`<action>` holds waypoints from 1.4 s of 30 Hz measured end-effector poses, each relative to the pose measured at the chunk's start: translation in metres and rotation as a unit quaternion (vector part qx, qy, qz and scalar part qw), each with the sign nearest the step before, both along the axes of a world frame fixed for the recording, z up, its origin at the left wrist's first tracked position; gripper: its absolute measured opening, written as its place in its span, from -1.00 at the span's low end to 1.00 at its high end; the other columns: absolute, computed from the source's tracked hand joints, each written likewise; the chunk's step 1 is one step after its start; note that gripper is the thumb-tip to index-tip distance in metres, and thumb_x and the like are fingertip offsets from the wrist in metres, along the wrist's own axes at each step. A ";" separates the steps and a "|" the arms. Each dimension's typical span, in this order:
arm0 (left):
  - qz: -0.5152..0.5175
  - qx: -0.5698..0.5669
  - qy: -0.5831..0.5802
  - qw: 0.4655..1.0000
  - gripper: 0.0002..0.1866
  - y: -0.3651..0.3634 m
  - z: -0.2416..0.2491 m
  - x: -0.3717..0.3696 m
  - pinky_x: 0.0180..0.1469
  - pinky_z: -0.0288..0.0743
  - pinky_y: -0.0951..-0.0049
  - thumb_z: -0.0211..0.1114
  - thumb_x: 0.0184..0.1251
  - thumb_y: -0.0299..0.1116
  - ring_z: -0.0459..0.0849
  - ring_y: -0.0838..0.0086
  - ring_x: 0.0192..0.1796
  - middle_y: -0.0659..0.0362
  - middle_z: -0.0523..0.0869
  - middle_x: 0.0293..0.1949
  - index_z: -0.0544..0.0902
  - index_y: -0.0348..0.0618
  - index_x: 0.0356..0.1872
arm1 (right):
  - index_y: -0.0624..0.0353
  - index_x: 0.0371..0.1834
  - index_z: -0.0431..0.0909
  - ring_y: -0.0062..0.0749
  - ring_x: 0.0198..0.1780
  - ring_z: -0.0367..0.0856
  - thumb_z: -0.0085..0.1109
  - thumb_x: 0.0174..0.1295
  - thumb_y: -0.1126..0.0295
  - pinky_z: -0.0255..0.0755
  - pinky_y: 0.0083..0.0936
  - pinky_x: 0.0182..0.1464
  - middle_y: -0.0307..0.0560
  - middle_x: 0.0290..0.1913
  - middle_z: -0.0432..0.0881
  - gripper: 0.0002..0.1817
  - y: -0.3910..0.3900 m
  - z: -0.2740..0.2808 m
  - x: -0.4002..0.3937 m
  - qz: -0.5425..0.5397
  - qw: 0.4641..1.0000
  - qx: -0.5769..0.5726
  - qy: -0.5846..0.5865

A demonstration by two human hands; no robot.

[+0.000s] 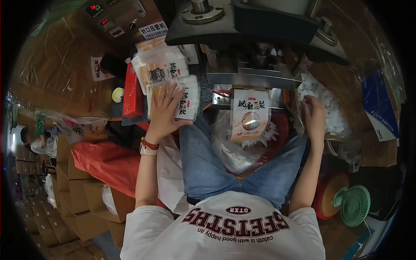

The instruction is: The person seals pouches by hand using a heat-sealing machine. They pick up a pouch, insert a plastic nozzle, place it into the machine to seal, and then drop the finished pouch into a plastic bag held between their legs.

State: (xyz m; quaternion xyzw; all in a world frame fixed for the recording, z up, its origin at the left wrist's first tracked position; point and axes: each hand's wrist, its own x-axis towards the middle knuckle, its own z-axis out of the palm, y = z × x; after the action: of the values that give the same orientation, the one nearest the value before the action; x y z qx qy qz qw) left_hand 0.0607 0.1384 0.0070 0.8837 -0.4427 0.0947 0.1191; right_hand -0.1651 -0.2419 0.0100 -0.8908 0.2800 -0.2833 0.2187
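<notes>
My left hand (164, 108), with spread fingers, lies flat on a stack of printed white pouches (190, 93) at the left of the machine. On the right, my right hand (314, 115) is at the near edge of a box of small white plastic spouts (323, 102); its fingers are curled, and whether they hold anything is too small to tell. Between the hands, one printed pouch (250, 115) hangs at the front of the metal sealing machine (255, 76). Below that pouch, a clear plastic bag with white pieces (238, 151) rests between my knees.
More pouches (158, 65) lie behind the stack, beside a red box (131, 93). A control panel (117, 19) stands at the upper left. A green fan (355, 206) and a blue foot-switch box (379, 106) are at the right. Cardboard boxes (76, 190) fill the lower left.
</notes>
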 end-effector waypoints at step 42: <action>0.148 -0.158 -0.204 0.955 -0.26 -0.037 -0.021 0.051 0.45 -0.17 -0.17 0.10 0.37 0.13 0.09 0.06 0.52 -0.01 0.18 0.48 0.23 -0.06 0.45 | 0.35 0.03 0.60 -0.21 -0.39 0.62 0.16 0.20 0.51 0.48 -0.36 -0.28 0.04 -0.38 0.65 -0.67 0.063 0.080 -0.021 0.011 0.970 0.108 -0.218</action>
State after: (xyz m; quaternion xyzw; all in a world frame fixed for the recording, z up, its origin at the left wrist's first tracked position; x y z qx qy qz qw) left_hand 0.1119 0.1017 -0.0141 0.8707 -0.3015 0.3586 0.1492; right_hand -0.1857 -0.1791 0.0900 -0.7815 0.2445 -0.4366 0.3728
